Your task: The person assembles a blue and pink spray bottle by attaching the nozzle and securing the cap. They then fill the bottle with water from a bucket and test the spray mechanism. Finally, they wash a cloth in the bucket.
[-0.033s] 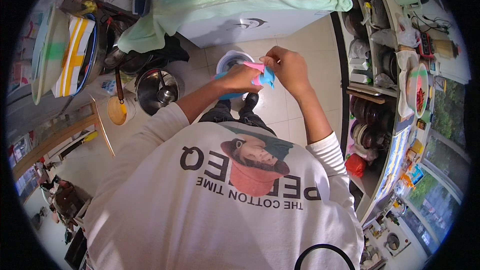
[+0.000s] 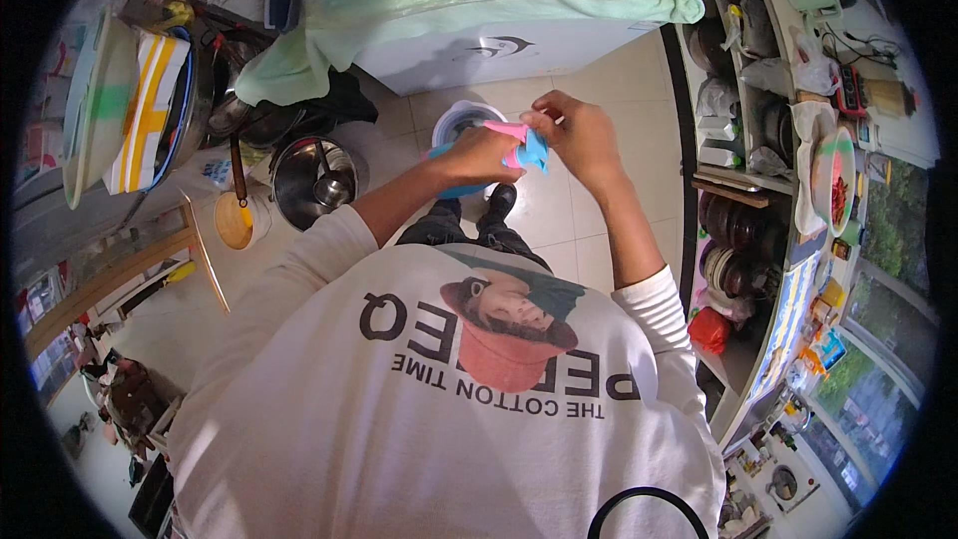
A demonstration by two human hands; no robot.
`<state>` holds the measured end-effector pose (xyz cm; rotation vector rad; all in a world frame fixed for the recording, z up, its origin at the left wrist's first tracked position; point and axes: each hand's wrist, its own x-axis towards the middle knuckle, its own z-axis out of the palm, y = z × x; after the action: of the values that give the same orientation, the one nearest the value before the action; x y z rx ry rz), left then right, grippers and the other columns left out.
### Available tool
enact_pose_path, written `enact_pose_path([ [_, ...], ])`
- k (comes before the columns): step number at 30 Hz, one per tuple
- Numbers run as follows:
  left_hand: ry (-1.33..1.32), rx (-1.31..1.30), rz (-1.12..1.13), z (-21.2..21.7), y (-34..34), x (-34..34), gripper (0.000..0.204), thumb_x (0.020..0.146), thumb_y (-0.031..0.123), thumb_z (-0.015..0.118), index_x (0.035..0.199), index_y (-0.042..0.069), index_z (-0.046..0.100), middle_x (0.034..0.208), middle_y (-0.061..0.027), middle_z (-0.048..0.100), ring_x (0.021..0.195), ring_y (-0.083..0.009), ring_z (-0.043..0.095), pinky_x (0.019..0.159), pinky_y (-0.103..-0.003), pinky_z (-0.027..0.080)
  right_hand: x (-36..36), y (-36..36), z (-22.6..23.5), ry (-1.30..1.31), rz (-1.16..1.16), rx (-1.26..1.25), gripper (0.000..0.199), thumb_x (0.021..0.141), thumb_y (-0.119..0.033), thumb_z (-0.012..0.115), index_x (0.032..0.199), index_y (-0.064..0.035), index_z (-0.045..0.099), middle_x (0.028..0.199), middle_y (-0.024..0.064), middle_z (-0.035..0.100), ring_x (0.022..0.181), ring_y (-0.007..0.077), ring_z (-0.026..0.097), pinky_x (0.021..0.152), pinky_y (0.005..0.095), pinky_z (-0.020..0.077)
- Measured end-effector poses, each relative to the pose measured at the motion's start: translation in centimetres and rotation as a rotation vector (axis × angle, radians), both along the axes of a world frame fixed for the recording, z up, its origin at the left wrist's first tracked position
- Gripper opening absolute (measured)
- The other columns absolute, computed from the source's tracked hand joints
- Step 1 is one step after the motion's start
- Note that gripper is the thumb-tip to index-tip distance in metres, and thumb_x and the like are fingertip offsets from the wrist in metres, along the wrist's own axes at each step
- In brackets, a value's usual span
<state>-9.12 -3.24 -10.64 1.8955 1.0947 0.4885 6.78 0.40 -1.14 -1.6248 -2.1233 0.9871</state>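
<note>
- Fingers (image 2: pixel 534 130) of both hands, left hand (image 2: pixel 479 155) and right hand (image 2: pixel 579 135), pinch a pink-and-blue cloth (image 2: pixel 524 148).
- It looks partly folded, apparently unfinished, above a pale bucket (image 2: pixel 461 118).

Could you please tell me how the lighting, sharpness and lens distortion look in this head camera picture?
Head view: even, soft daylight with no harsh shadows; mild glare on the white appliance; the left hand and right hand, holding a pink and blue item, are reasonably sharp; the shelves bow strongly toward the rim, and a black circular vignette frames everything.
</note>
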Motion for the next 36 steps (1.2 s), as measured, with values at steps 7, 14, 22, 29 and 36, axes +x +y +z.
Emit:
enact_pose_path([
  [7, -0.478, -0.244, 0.442, -1.4, 0.4, -0.4, 0.027, 0.075, 0.024, 0.070, 0.090, 0.005, 0.058, 0.078, -0.0048, 0.061, 0.073, -0.0126, 0.058, 0.066, -0.031, 0.046, 4.9, -2.7, -8.2, 0.632, -0.155, -0.422, 0.067, 0.074, -0.026, 0.073, 0.129, -0.0066, 0.041, 0.119, 0.0119, 0.052, 0.109, 0.0202, 0.052, 0.086, 0.0307, 0.0420],
  [14, -0.693, -0.465, 0.657, -2.1, -1.1, 1.7, 0.012, 0.084, 0.012, 0.062, 0.092, 0.005, 0.055, 0.089, -0.0035, 0.063, 0.086, -0.0118, 0.058, 0.077, -0.027, 0.047, 1.2, -7.5, -10.7, 0.502, -0.056, -0.413, 0.102, 0.058, -0.015, 0.081, 0.140, -0.0083, 0.021, 0.131, 0.0162, 0.041, 0.119, 0.0278, 0.042, 0.098, 0.0370, 0.0363],
  [22, -0.835, -0.541, 0.580, 0.4, -1.0, 3.4, 0.032, 0.085, 0.023, 0.062, 0.110, 0.007, 0.053, 0.103, -0.0010, 0.057, 0.098, -0.0110, 0.051, 0.083, -0.028, 0.040, 3.9, -7.0, -9.4, 0.456, -0.123, -0.432, 0.084, 0.060, -0.029, 0.079, 0.130, -0.0107, 0.036, 0.119, 0.0169, 0.052, 0.107, 0.0304, 0.053, 0.092, 0.0380, 0.0420],
  [29, -0.753, -0.744, 0.554, 0.8, -2.2, -0.7, 0.040, 0.087, 0.026, 0.059, 0.121, 0.007, 0.047, 0.118, -0.0023, 0.050, 0.108, -0.0128, 0.045, 0.091, -0.029, 0.035, 5.8, -6.6, -8.3, 0.448, -0.079, -0.384, 0.084, 0.060, -0.032, 0.078, 0.129, -0.0082, 0.036, 0.117, 0.0174, 0.052, 0.107, 0.0300, 0.053, 0.091, 0.0383, 0.0421],
  [36, -0.723, -0.673, 0.219, 2.3, 1.0, -0.8, 0.032, 0.086, 0.012, 0.058, 0.117, 0.005, 0.053, 0.113, -0.0061, 0.058, 0.107, -0.0160, 0.052, 0.094, -0.031, 0.038, 5.5, -6.6, -8.2, 0.499, -0.018, -0.471, 0.085, 0.059, -0.032, 0.078, 0.129, -0.0093, 0.036, 0.118, 0.0167, 0.052, 0.108, 0.0302, 0.052, 0.092, 0.0377, 0.0413],
])
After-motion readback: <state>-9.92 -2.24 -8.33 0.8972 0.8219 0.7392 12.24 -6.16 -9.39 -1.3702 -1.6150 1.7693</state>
